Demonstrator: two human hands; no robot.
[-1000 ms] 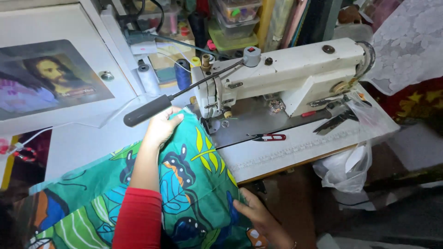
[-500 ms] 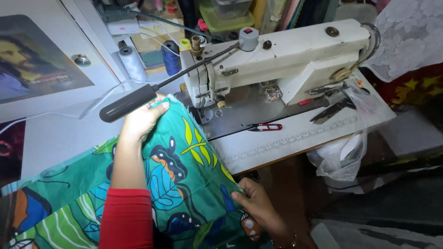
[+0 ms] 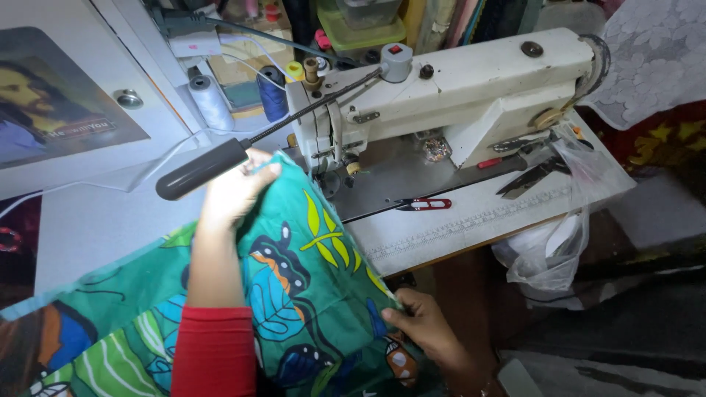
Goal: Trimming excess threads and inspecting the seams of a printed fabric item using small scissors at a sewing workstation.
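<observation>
A green fabric (image 3: 309,272) printed with blue leaves and butterflies lies across the white sewing table (image 3: 95,220). My left hand (image 3: 235,187) grips its far edge, just left of the needle area of the white sewing machine (image 3: 456,88). My right hand (image 3: 426,327) pinches the fabric's near right edge below the table's front. A black lamp head (image 3: 202,167) on a flexible neck hangs right beside my left hand.
Red-handled thread snips (image 3: 425,204) lie on the machine bed, with black scissors (image 3: 533,176) farther right. White (image 3: 209,99) and blue (image 3: 273,92) thread cones stand behind the machine. A clear plastic bag (image 3: 548,254) hangs off the table's right side. A framed picture (image 3: 51,103) leans at left.
My left hand has pushed the fabric's far edge up closer to the needle area. My right hand has shifted its grip along the near edge.
</observation>
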